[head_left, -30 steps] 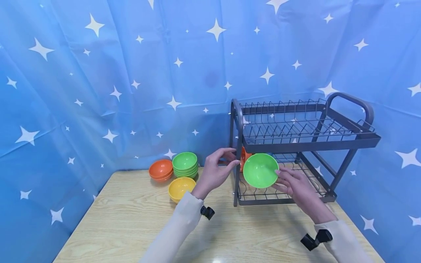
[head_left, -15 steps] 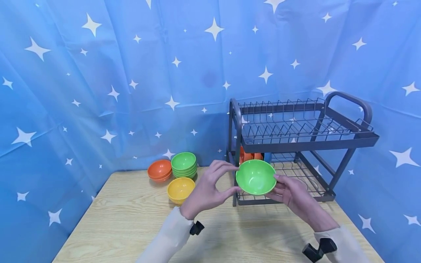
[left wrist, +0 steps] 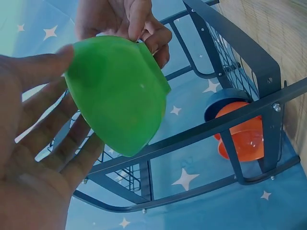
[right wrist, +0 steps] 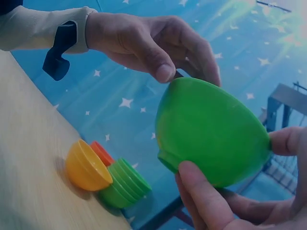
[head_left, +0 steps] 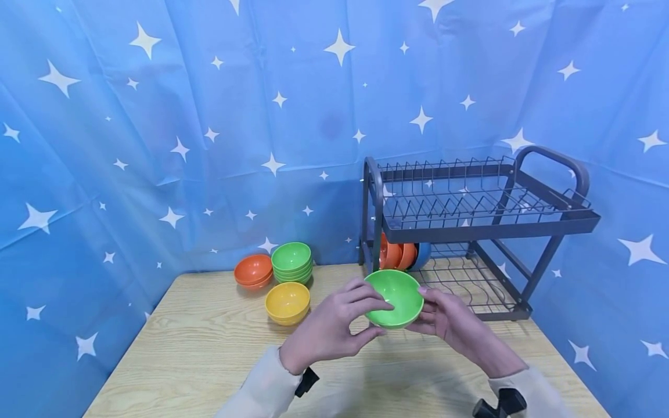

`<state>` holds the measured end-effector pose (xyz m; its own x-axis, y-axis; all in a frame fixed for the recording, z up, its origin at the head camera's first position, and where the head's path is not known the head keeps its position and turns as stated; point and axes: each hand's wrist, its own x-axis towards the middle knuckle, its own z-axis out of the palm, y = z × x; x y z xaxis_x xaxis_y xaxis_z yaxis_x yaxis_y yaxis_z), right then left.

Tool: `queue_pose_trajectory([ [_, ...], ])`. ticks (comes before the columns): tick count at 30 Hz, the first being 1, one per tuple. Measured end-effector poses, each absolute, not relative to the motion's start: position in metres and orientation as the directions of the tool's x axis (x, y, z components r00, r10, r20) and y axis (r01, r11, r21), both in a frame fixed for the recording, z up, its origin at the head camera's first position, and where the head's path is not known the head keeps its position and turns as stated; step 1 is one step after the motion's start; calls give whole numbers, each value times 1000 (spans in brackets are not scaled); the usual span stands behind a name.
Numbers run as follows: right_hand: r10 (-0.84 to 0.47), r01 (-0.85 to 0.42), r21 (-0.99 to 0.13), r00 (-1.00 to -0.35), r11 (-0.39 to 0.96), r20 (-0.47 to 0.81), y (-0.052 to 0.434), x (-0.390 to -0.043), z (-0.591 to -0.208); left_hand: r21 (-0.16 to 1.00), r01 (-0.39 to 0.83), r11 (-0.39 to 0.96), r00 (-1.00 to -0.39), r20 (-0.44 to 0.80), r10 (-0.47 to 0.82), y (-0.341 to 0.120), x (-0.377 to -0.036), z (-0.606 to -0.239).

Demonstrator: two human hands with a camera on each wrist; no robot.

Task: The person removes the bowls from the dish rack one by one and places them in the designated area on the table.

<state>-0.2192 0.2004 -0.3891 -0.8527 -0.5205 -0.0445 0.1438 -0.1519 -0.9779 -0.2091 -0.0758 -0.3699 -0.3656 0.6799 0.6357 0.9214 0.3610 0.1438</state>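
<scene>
A green bowl [head_left: 399, 299] is held up over the table in front of the rack, its inside facing the head camera. My right hand [head_left: 460, 325] grips its right side, thumb at the rim and fingers on the outside near the foot, as the right wrist view shows. My left hand [head_left: 334, 322] is at the bowl's left rim, fingers reaching over the inside and thumb outside at the edge. In the left wrist view the outside of the green bowl [left wrist: 115, 96] hides part of the left fingers.
A dark two-tier dish rack [head_left: 491, 232] stands at the right. On its lower tier, orange bowls [head_left: 394, 255] and a blue bowl [head_left: 421, 256] stand on edge. Stacked green bowls [head_left: 292, 261], orange bowls [head_left: 253, 270] and yellow bowls [head_left: 287, 302] sit on the table [head_left: 188, 348] at the left.
The green bowl has come down and left, away from the rack, in my right hand. My left hand has left the rack's post and taken the bowl's left rim.
</scene>
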Motion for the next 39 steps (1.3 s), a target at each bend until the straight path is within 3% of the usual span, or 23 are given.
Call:
queue_pose_trajectory([
  [10,-546,161,-975,-836,-151,-54,193,-218,-392,116,934,336,-334,613,716,-81,-203,-371],
  [17,-549,159,-980,-833,-117,-70,187,-218,-392,60,946,317,-280,638,717,-87,-204,-373],
  [26,-532,102,-993,-845,-56,-57,179,-219,-388,18,948,318,-248,669,701,-96,-206,-372],
  [33,-429,21,-997,-902,74,-51,172,-220,-381,-15,942,334,-230,694,682,-103,-207,-371],
  [39,-292,-126,-958,-955,258,47,167,-230,-376,-1,925,379,-266,711,651,-114,-212,-369],
])
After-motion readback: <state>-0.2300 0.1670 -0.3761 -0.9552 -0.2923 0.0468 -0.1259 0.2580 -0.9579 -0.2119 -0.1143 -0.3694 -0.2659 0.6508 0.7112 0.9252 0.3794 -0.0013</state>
